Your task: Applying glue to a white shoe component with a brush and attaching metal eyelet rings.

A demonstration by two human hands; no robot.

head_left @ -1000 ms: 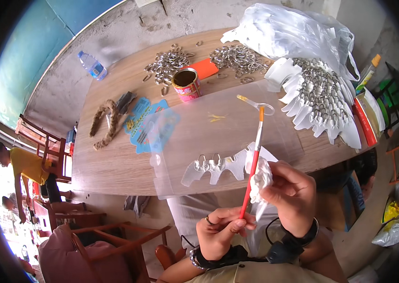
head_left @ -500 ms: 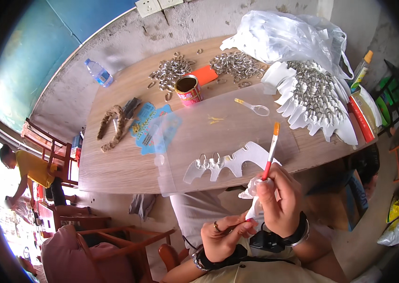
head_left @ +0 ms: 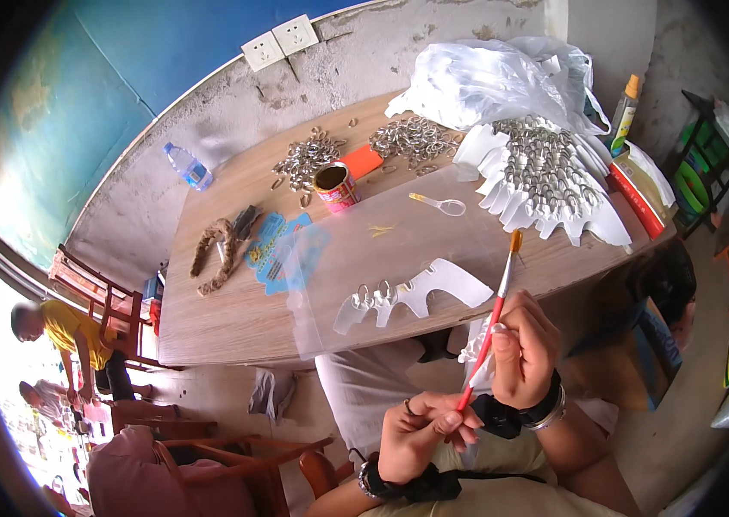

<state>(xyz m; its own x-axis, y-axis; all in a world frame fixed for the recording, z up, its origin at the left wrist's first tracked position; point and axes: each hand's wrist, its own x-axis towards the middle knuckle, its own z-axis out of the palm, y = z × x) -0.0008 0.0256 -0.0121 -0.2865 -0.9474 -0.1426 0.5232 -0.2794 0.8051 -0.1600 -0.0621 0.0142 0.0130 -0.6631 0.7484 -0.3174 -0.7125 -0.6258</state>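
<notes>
A thin paintbrush (head_left: 483,346) with a red and white handle slants up over the table's front edge, its bristles stained orange-brown. My right hand (head_left: 524,349) is closed around the brush's middle, with a crumpled white tissue (head_left: 474,338) behind the handle. At the handle's lower end, the fingers of my left hand (head_left: 425,433) pinch the brush. Just beyond my hands, a scalloped white strip (head_left: 446,289) with a few metal rings at its left end lies on a clear plastic sheet (head_left: 313,323).
An open tin (head_left: 335,187) stands among piles of metal rings (head_left: 307,159). A clear spoon (head_left: 442,205) lies nearby. Stacked ringed white strips (head_left: 545,172) fill the right side under a plastic bag (head_left: 494,86). A furry loop (head_left: 214,258) lies left. Two people (head_left: 71,345) are far left.
The brush tilts further right and shows more of its handle. The tissue has slipped behind it, and my left hand has moved slightly right. Another person comes into view at far left.
</notes>
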